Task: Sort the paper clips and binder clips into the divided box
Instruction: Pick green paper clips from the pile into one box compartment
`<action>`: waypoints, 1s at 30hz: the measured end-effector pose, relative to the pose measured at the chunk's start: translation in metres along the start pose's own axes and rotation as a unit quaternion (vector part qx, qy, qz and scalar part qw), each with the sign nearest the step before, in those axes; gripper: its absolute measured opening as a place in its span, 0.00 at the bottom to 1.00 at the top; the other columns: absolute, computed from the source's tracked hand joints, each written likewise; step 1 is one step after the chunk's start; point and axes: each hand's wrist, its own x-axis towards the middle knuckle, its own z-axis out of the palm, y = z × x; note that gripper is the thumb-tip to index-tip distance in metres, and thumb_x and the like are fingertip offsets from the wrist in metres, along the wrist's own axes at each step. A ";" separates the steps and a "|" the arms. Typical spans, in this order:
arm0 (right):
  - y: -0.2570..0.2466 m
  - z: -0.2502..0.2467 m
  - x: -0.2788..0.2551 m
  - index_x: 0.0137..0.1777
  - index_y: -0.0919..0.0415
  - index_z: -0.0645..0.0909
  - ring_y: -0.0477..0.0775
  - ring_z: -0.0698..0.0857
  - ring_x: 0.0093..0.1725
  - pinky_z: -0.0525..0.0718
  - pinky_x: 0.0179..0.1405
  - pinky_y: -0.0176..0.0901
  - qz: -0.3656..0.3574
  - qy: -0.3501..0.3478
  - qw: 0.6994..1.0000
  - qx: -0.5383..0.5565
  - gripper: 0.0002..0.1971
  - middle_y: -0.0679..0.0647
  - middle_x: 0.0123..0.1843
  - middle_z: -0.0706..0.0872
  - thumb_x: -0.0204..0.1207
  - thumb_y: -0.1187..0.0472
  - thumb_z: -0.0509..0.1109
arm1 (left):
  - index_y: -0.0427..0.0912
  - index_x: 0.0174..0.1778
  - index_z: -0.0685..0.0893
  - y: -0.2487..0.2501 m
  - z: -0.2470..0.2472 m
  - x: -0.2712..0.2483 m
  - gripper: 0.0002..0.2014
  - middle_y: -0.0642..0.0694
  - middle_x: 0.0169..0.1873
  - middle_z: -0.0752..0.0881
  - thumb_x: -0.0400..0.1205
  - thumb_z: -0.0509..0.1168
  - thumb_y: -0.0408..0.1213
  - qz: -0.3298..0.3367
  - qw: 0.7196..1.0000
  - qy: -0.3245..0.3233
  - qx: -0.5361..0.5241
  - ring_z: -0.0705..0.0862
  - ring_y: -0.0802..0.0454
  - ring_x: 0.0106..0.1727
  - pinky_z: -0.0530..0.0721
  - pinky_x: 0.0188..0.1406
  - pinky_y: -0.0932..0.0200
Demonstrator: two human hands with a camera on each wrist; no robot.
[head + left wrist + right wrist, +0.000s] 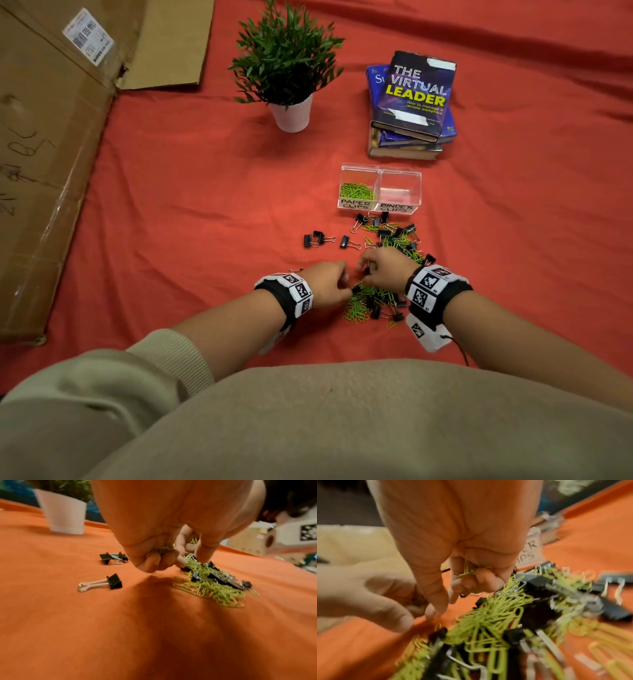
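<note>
Tangling is the likeliest trouble: green paper clips [358, 310] and black binder clips [385, 303] lie interlocked in one heap on the red cloth [205, 205], so a binder clip could be dragged along with a pinched bunch and dropped into the wrong half. Spills are also judged possible, since both fists are already loaded. The left hand [327, 284] is curled round a wad of paper clips, its thumb and forefinger reaching into the heap; the right hand [385, 269] is likewise closed on a few green clips tucked under the bent fingers.

The divided box [416, 186] stands beyond the heap, near it: paper clips are seen in the compartment labelled for them, while the binder-clip compartment appears bare. That is shown only by the head view, where the contents of the fists are hidden. The held clips are revealed by the wrist views alone, and a lone binder clip [115, 581] apart from the heap is seen clearly from the left wrist.
</note>
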 end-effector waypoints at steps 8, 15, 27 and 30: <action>0.011 0.007 -0.003 0.61 0.55 0.82 0.55 0.84 0.58 0.84 0.55 0.48 -0.029 -0.043 0.985 -0.162 0.15 0.54 0.58 0.87 0.74 0.59 0.70 | 0.42 0.58 0.76 0.000 0.006 0.003 0.15 0.40 0.58 0.81 0.79 0.67 0.43 0.073 0.985 -0.009 0.155 0.81 0.39 0.60 0.78 0.56 0.48; 0.015 0.005 0.004 0.48 0.58 0.86 0.51 0.84 0.42 0.84 0.43 0.45 0.010 -0.026 0.998 -0.058 0.08 0.52 0.43 0.87 0.73 0.55 0.73 | 0.37 0.64 0.74 0.002 0.006 0.005 0.15 0.37 0.64 0.80 0.83 0.58 0.38 0.048 0.975 0.003 0.215 0.78 0.37 0.65 0.78 0.59 0.45; -0.010 -0.080 0.040 0.39 0.53 0.84 0.46 0.74 0.27 0.76 0.31 0.39 0.043 0.091 0.946 0.308 0.07 0.49 0.29 0.81 0.76 0.53 0.71 | 0.34 0.57 0.73 -0.015 -0.011 0.011 0.10 0.34 0.57 0.79 0.83 0.56 0.35 0.014 0.999 0.007 0.049 0.79 0.37 0.58 0.74 0.54 0.51; -0.021 -0.101 0.068 0.43 0.59 0.83 0.48 0.76 0.30 0.74 0.30 0.38 0.043 0.163 0.955 0.243 0.09 0.50 0.32 0.81 0.78 0.54 0.69 | 0.33 0.56 0.72 -0.016 -0.015 0.014 0.09 0.34 0.55 0.80 0.85 0.56 0.35 0.006 1.000 0.007 0.017 0.79 0.38 0.56 0.73 0.51 0.52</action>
